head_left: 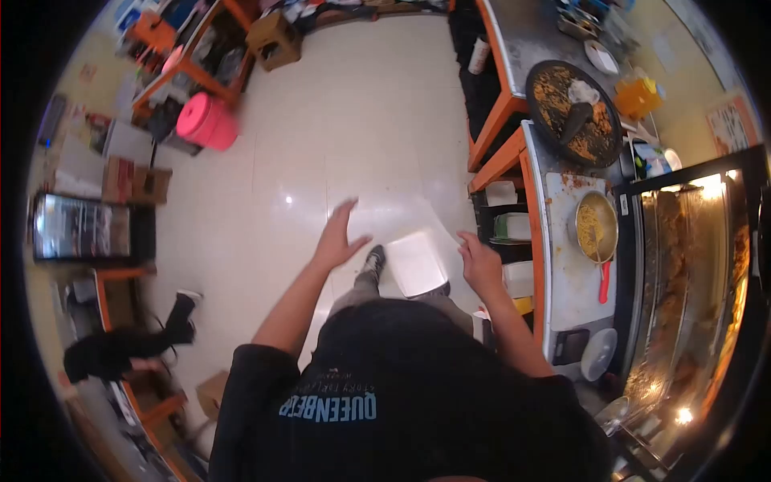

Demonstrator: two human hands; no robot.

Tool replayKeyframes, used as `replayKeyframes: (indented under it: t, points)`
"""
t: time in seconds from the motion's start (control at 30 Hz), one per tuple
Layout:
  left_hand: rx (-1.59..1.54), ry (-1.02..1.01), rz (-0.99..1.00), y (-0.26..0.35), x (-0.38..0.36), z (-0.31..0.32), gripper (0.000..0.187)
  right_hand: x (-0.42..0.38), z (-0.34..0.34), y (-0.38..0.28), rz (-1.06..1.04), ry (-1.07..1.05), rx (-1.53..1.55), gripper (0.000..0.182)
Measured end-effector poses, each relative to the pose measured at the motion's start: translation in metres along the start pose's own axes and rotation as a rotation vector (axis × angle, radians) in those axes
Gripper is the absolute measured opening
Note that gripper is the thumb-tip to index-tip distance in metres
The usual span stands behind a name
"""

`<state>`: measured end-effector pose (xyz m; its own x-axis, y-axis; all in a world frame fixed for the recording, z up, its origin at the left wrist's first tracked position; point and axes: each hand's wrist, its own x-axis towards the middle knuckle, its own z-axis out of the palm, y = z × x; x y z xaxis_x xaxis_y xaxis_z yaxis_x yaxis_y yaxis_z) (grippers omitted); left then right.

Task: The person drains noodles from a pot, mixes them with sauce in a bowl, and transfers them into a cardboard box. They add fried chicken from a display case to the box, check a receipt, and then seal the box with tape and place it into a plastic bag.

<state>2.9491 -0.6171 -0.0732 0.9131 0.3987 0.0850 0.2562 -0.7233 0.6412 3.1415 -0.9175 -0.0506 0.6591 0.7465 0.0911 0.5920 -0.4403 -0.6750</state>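
A white square container [416, 262] shows between my two hands, over my lower legs, with a thin pale flap rising from its upper right side. My left hand [340, 239] is open to the left of it, thumb and fingers apart, touching nothing. On the right, my right hand [480, 263] is closed, its fingertips at the edge of the pale flap; part of the grip is hidden.
Along the right runs a metal counter [530, 34] with a large dark round dish [574, 112], a pan of yellow food [596, 226] and a lit display case [691, 273]. A pink bin [207, 120] stands upper left. Another person [128, 349] is lower left.
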Motion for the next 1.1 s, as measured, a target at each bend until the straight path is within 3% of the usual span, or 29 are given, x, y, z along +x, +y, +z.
replayKeyframes:
  t: [0.07,0.17,0.2,0.3,0.33,0.43,0.47,0.6,0.7,0.73,0.83,0.87,0.97,1.1]
  points:
    - [0.018,0.023,-0.042,0.025,0.013,-0.022,0.098,0.034,-0.043,-0.049,-0.362,0.007,-0.040,0.027]
    - [-0.469,-0.072,-0.270,0.031,0.013,-0.042,0.100,0.044,-0.096,-0.105,-0.750,0.011,-0.118,0.026]
    - [-0.638,-0.109,-0.311,0.034,0.011,-0.053,0.087,0.049,-0.107,-0.121,-0.849,0.021,-0.152,0.025]
    - [-0.893,-0.295,-0.229,0.063,0.008,-0.081,0.072,0.054,-0.129,-0.151,-1.063,0.190,-0.149,0.028]
    - [-0.782,-0.228,-0.155,0.071,0.006,-0.079,0.061,0.051,-0.133,-0.157,-1.039,0.233,-0.152,0.028]
    - [-0.789,0.053,0.027,0.077,0.004,-0.070,0.056,0.043,-0.131,-0.157,-0.916,0.410,-0.172,0.030]
    - [-0.608,0.147,-0.012,0.082,0.002,-0.072,0.051,0.036,-0.126,-0.163,-0.787,0.448,-0.136,0.031]
    - [-0.569,0.252,0.189,0.105,0.001,-0.096,0.044,0.025,-0.097,-0.151,-0.542,0.535,-0.080,0.029]
    - [-0.675,0.085,-0.128,0.093,0.003,-0.104,0.050,0.010,-0.077,-0.144,-0.313,0.557,0.134,0.025]
    - [-0.714,0.062,-0.184,0.103,0.008,-0.111,0.042,0.007,-0.080,-0.148,-0.252,0.512,0.187,0.021]
    - [-0.757,-0.233,-0.257,0.097,0.022,-0.105,0.036,0.011,-0.085,-0.166,-0.130,0.645,0.085,0.026]
    - [-0.784,-0.261,-0.219,0.103,0.022,-0.103,0.041,0.012,-0.092,-0.167,-0.217,0.665,-0.103,0.032]
    - [-0.903,-0.499,-0.319,0.097,0.029,-0.084,0.050,-0.007,-0.095,-0.169,-0.212,0.630,-0.229,0.036]
    - [-0.964,-0.617,-0.410,0.062,0.028,-0.053,0.062,-0.037,-0.087,-0.177,-0.349,0.723,-0.566,0.031]
